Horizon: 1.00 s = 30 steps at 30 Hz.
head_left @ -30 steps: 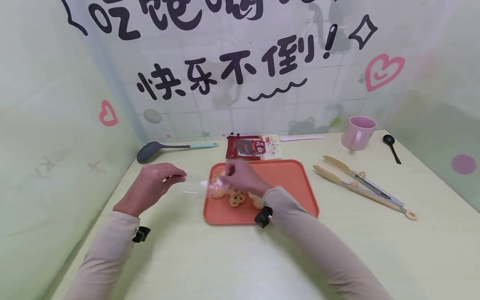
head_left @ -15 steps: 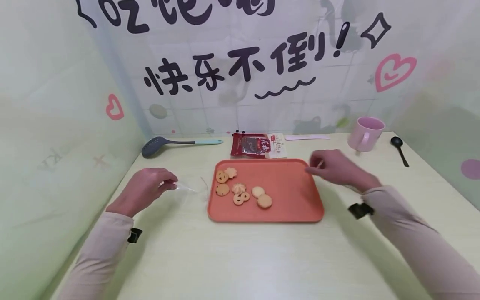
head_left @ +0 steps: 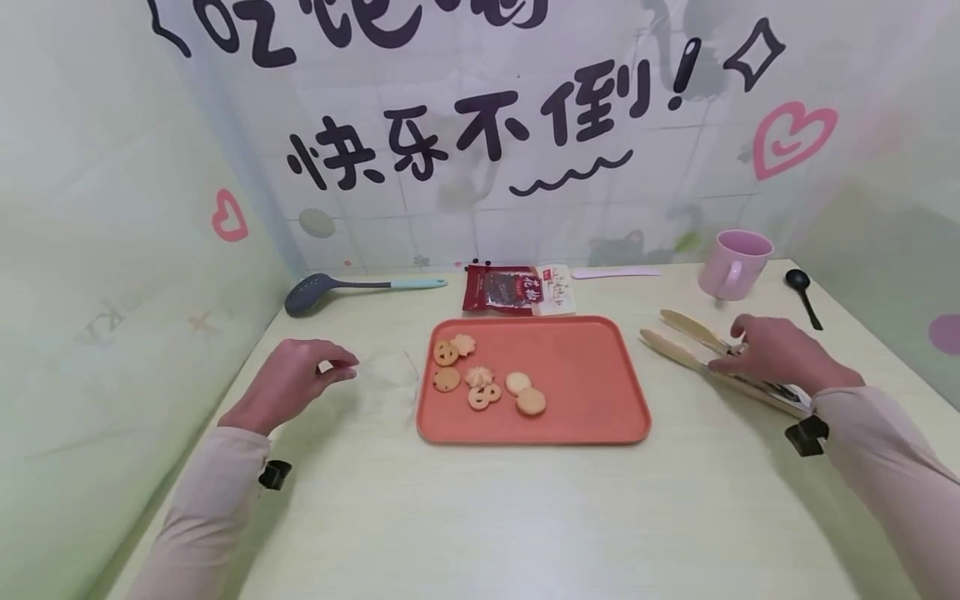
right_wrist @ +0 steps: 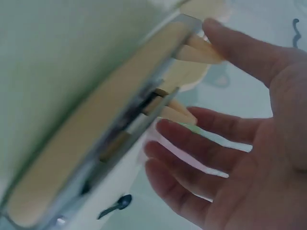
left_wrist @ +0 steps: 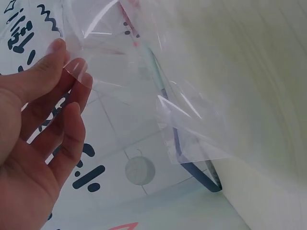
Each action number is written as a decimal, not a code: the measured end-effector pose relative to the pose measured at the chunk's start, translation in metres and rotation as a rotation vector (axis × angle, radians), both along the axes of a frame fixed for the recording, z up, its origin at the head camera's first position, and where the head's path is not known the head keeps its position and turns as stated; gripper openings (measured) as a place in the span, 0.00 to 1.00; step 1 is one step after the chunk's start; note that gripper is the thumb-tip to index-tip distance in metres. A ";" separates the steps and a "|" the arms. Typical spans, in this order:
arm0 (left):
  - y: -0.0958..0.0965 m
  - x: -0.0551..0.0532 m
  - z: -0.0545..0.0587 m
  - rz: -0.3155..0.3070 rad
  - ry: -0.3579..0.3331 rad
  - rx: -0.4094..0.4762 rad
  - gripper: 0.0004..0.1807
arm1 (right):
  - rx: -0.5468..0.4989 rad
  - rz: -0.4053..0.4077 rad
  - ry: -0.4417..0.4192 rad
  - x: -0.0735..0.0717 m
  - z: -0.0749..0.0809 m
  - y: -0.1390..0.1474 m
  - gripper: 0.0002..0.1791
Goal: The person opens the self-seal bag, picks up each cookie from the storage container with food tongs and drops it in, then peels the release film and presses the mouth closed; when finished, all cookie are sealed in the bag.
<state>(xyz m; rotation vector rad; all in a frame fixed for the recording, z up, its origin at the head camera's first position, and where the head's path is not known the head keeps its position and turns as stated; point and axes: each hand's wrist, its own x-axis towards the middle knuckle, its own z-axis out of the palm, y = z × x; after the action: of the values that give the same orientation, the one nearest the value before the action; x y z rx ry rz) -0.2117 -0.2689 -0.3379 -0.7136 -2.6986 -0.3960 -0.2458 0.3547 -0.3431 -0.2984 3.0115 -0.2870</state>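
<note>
My left hand [head_left: 288, 379] pinches the edge of a clear plastic bag [left_wrist: 189, 127] between thumb and fingertips. The bag hangs just left of the orange tray [head_left: 585, 383]. On the right, my right hand [head_left: 787, 354] reaches over a pair of tongs [head_left: 672, 346] with beige tips and metal arms. In the right wrist view its thumb is at one beige tab of the tongs [right_wrist: 108, 100], and the loosely spread fingers are by the other tab. Several cookies [head_left: 531, 402] lie on the left half of the tray, some touching one another.
Behind the tray lies a red and white spice packet [head_left: 517, 290], with a slotted spoon [head_left: 311, 294] to its left and a pink knife-like strip [head_left: 617, 272] to its right. A pink mug [head_left: 731, 267] and a small black spoon [head_left: 801, 292] stand back right.
My right hand has left the plastic bag and swung right, across the tray to the tongs. The left hand keeps its pinch on the bag, which hangs beside the tray.
</note>
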 end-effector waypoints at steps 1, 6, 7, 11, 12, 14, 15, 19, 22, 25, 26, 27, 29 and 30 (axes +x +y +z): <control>0.000 0.000 0.000 0.004 -0.007 0.011 0.10 | 0.003 -0.006 -0.020 0.001 -0.003 0.002 0.40; 0.000 -0.002 -0.002 0.017 -0.021 0.023 0.09 | 0.001 -0.023 -0.034 0.005 -0.012 0.009 0.42; 0.000 -0.002 -0.002 0.018 -0.022 0.023 0.09 | -0.001 -0.020 -0.023 0.005 -0.013 0.010 0.41; 0.000 -0.002 -0.002 0.025 -0.018 0.017 0.10 | -0.025 -0.008 0.010 0.003 -0.014 0.012 0.40; 0.000 -0.003 -0.002 0.025 -0.017 0.015 0.10 | -0.035 -0.004 0.023 0.003 -0.014 0.012 0.40; 0.000 -0.003 -0.002 0.027 -0.021 0.008 0.09 | -0.062 -0.003 0.048 0.002 -0.014 0.010 0.39; 0.000 -0.003 -0.002 0.027 -0.023 0.004 0.09 | -0.080 -0.002 0.065 0.002 -0.014 0.010 0.38; 0.000 -0.004 -0.002 0.026 -0.036 0.001 0.09 | -0.159 0.003 0.146 0.003 -0.012 0.000 0.33; -0.001 -0.004 -0.002 0.020 -0.029 0.007 0.09 | -0.254 0.036 0.194 0.006 -0.007 -0.014 0.28; -0.002 -0.005 -0.001 0.014 -0.015 0.011 0.09 | -0.362 0.134 0.218 0.010 -0.003 -0.033 0.24; -0.002 -0.005 -0.001 0.013 -0.011 0.011 0.09 | -0.391 0.177 0.216 0.011 -0.001 -0.040 0.24; -0.002 -0.005 -0.001 0.014 -0.010 0.011 0.09 | -0.420 0.221 0.211 0.012 -0.001 -0.048 0.24; -0.002 -0.005 -0.001 0.013 -0.010 0.010 0.09 | -0.457 0.299 0.176 0.013 0.000 -0.064 0.24; -0.002 -0.005 -0.001 0.014 -0.011 0.008 0.09 | -0.468 0.336 0.157 0.014 0.000 -0.072 0.23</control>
<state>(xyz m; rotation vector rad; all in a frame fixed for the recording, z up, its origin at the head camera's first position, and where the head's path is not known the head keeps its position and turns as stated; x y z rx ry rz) -0.2169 -0.2713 -0.3392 -0.6921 -2.7090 -0.4079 -0.2322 0.2830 -0.3427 -0.8879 2.9295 -0.9706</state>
